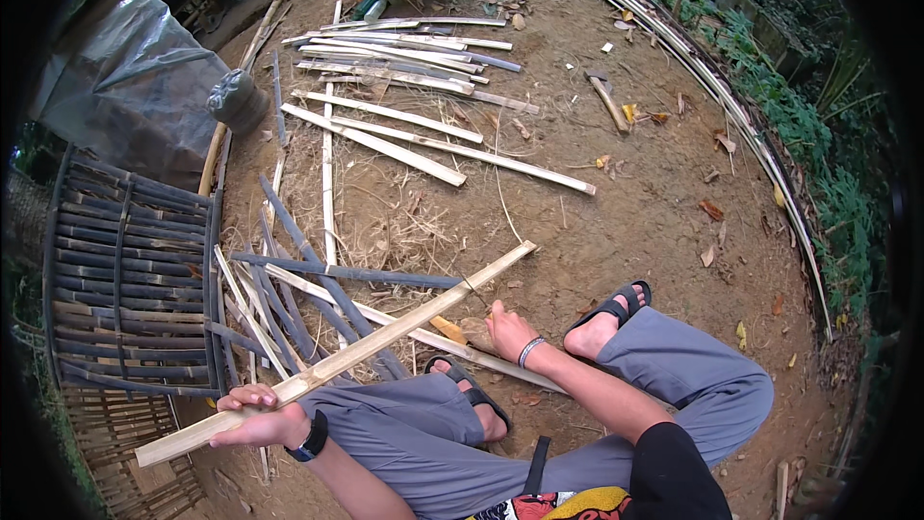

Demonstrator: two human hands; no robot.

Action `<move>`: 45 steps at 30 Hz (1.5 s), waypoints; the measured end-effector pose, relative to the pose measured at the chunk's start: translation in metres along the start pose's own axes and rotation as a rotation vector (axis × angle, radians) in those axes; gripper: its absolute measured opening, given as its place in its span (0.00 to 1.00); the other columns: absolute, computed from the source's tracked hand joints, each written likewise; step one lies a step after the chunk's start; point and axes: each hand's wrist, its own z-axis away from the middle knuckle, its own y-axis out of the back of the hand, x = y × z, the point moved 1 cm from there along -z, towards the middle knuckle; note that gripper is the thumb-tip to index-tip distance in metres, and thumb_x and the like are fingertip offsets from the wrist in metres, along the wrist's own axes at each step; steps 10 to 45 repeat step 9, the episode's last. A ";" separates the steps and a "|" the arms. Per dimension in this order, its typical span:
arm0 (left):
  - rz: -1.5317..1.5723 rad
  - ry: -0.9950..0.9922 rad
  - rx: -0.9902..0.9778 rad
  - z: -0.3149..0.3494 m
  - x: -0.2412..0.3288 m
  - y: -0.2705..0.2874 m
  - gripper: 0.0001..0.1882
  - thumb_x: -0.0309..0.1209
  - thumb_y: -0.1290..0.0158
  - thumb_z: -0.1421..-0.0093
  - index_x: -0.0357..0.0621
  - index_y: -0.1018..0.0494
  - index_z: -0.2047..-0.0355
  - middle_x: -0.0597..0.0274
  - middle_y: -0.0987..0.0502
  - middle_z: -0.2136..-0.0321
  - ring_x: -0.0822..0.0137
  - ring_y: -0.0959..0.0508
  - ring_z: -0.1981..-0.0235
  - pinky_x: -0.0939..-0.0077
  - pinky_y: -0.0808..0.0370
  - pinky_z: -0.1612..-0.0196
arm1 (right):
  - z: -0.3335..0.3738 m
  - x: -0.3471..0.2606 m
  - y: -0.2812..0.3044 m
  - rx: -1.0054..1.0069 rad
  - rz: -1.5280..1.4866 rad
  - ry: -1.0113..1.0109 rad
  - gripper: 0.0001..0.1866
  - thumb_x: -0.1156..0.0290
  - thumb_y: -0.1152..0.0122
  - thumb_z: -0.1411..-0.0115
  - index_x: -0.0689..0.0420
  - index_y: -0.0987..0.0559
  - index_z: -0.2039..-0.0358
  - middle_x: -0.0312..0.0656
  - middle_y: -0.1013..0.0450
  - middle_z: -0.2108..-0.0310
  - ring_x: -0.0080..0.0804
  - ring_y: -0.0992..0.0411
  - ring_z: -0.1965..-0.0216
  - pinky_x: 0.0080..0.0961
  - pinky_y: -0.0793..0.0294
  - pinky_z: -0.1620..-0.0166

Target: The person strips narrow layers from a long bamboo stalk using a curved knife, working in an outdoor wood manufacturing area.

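Note:
I sit on bare earth with my knees bent, in grey trousers and black sandals. My left hand (260, 419), with a dark watch on its wrist, is closed around the lower end of a long pale bamboo slat (385, 339). The slat rises slantwise to the upper right across my lap. My right hand (507, 329), with a bracelet on its wrist, reaches down to the ground between my feet, next to a thinner slat (510, 369) and a small yellow wood chip (448, 329). Whether it grips anything is unclear.
Dark grey bamboo strips (318, 274) lie fanned out in front of me. A woven bamboo panel (125, 279) stands at the left and a grey tarp (135, 77) behind it. Split pale slats (404, 125) lie ahead, a wooden-handled tool (608, 101) and long bundled strips (741, 125) to the right.

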 end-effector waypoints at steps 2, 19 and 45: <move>0.003 0.010 0.011 0.001 0.000 -0.002 0.37 0.69 0.80 0.40 0.48 0.43 0.80 0.66 0.43 0.90 0.74 0.45 0.91 0.85 0.49 0.90 | -0.018 0.028 -0.003 0.057 0.005 -0.056 0.17 0.63 0.57 0.35 0.68 0.39 0.58 0.67 0.27 0.71 0.65 0.27 0.65 0.54 0.27 0.62; 0.001 0.000 -0.026 0.004 -0.004 -0.002 0.37 0.68 0.80 0.40 0.48 0.42 0.79 0.65 0.42 0.90 0.74 0.44 0.91 0.86 0.48 0.90 | -0.049 0.074 -0.003 0.103 0.014 -0.137 0.18 0.63 0.55 0.36 0.68 0.37 0.56 0.71 0.28 0.67 0.65 0.26 0.62 0.53 0.27 0.55; 0.001 0.000 -0.026 0.004 -0.004 -0.002 0.37 0.68 0.80 0.40 0.48 0.42 0.79 0.65 0.42 0.90 0.74 0.44 0.91 0.86 0.48 0.90 | -0.049 0.074 -0.003 0.103 0.014 -0.137 0.18 0.63 0.55 0.36 0.68 0.37 0.56 0.71 0.28 0.67 0.65 0.26 0.62 0.53 0.27 0.55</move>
